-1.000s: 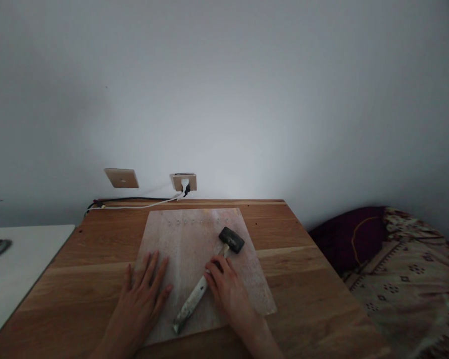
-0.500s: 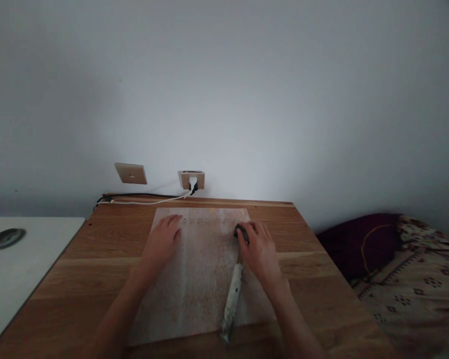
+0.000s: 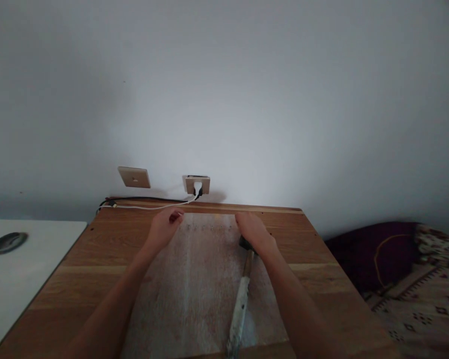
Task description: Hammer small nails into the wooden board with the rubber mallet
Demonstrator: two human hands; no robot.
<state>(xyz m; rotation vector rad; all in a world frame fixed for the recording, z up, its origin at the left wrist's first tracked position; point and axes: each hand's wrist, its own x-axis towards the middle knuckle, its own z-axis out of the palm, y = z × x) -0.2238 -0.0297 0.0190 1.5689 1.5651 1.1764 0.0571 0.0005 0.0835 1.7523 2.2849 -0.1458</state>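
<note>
Now the left hand [image 3: 163, 230] is at the far left corner of the board [image 3: 209, 279], fingers curled inward and partly closed; whether they pinch the edge, I cannot tell. Over at the board's far right corner, the right hand [image 3: 255, 233] bends forward, fingers mostly hidden, so its grip cannot be told either. And there's the mallet [image 3: 240, 306], lying along the board's right half, its dark head [image 3: 244, 243] partly covered by the right hand, handle running to the board's near edge. Small marks [image 3: 204, 228] line the board's far end. Under the board, the wooden worktop [image 3: 86, 279]; beyond it, a socket [image 3: 205, 185].
</note>
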